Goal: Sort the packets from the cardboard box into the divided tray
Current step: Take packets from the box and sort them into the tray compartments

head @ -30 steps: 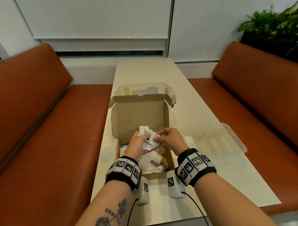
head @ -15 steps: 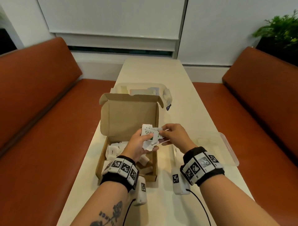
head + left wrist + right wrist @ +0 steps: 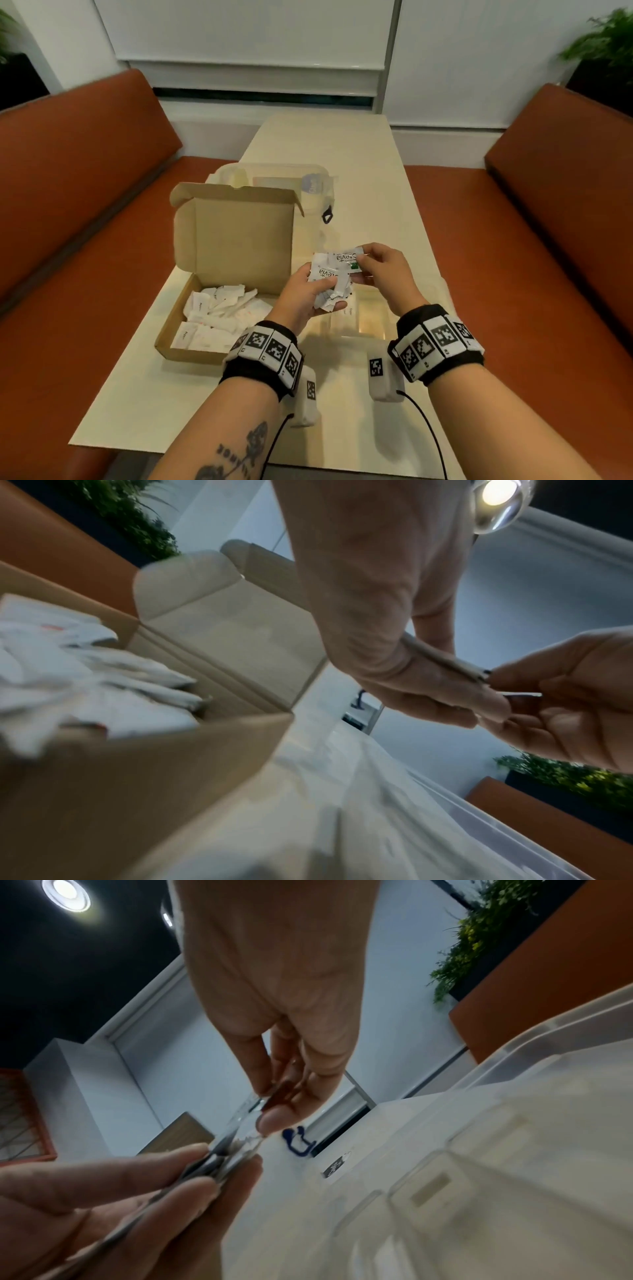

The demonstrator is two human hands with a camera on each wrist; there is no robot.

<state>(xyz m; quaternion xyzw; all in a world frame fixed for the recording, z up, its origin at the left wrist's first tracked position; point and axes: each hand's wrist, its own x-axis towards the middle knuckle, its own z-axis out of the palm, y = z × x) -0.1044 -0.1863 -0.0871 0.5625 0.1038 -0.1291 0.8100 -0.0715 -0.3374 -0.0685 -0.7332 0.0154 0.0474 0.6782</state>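
While the left hand (image 3: pixel 301 301) clutches a bunch of packets (image 3: pixel 329 284), the right hand (image 3: pixel 383 274) pinches one packet (image 3: pixel 346 257). Both hover right of the cardboard box (image 3: pixel 219 274).

The raised lid (image 3: pixel 239 240) walls off the cardboard box (image 3: pixel 191 349) behind; its top lies open, as does the divided tray (image 3: pixel 373 329).

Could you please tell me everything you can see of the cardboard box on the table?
The cardboard box is a shallow, plain brown mailer of corrugated-looking card, standing open on the pale table to the person's left. Its hinged lid stands roughly upright at the far side, side flaps folded in. Inside lie many loose white packets. The left hand hovers by its right wall, not touching it. A clear lidded container sits behind it.
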